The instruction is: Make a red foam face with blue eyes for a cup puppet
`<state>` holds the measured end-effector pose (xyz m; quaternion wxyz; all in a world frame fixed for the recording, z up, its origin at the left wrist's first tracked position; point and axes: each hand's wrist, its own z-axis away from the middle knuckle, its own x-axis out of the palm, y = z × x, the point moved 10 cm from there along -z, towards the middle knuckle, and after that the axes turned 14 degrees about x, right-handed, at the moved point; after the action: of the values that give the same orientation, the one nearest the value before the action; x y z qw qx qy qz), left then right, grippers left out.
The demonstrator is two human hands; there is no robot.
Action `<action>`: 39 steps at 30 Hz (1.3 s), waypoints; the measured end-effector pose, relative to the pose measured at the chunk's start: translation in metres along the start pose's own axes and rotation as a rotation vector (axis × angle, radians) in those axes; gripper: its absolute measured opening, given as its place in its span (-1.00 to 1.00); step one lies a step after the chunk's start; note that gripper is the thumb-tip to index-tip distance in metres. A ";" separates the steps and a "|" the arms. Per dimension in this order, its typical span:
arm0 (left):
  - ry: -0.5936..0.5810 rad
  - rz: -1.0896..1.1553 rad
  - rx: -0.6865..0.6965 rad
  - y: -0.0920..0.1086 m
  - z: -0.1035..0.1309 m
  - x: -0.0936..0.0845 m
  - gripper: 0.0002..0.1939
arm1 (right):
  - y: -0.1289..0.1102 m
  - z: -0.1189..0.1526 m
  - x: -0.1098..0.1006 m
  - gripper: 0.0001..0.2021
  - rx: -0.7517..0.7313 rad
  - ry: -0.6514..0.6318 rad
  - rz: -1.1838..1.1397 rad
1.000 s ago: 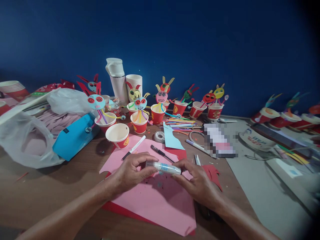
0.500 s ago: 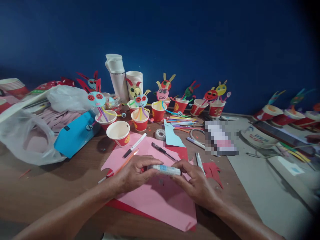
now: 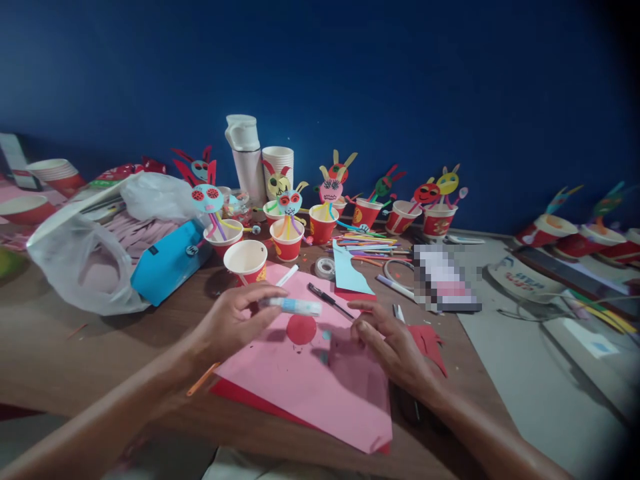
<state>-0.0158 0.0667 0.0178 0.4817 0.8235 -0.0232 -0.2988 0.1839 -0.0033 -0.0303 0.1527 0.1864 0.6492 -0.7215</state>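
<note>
My left hand [image 3: 235, 323] is closed around a white and blue glue stick [image 3: 297, 307], which lies level above the pink paper [image 3: 305, 393]. To its right, my right hand [image 3: 387, 340] hovers over the paper's right side with fingers loosely bent and apart; nothing shows in it. A red paper circle [image 3: 301, 329] rests on the pink sheet below the glue stick, with small light blue pieces [image 3: 326, 335] beside it. A black pen [image 3: 330, 300] lies between the hands, farther back. The white marker [image 3: 287, 275] is partly hidden behind my left hand.
Behind stand red cups with paper-faced straw figures [image 3: 287, 237], one cup without a figure [image 3: 245, 261], a white thermos [image 3: 247, 167] and stacked cups [image 3: 278, 167]. Loose straws [image 3: 375, 247] and tape [image 3: 325, 268] lie mid-table. A plastic bag [image 3: 90, 280] sits left, a blurred-out device [image 3: 445, 277] right.
My right hand has let go of the glue stick. My left hand has carried it left and slightly up, and the red circle has come into view.
</note>
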 end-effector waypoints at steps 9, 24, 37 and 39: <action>0.122 -0.670 0.198 -0.034 0.051 -0.070 -0.77 | -0.004 0.001 0.026 -0.71 -0.076 -0.148 0.166; 0.050 -0.876 0.338 -0.011 0.053 -0.051 -0.81 | -0.014 -0.002 0.018 -0.79 -0.151 -0.069 0.267; -0.636 -0.650 0.635 0.032 0.039 0.103 -0.75 | -0.034 0.011 0.036 -0.83 -0.472 -0.010 0.541; -0.615 -0.614 0.612 0.027 0.036 0.103 -0.76 | -0.039 0.016 0.043 -0.81 -0.532 -0.011 0.639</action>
<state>0.0567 -0.0090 -0.0214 0.0806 0.7697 -0.0075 -0.6332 0.1269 -0.0136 -0.0149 0.4153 0.3287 0.7217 -0.4457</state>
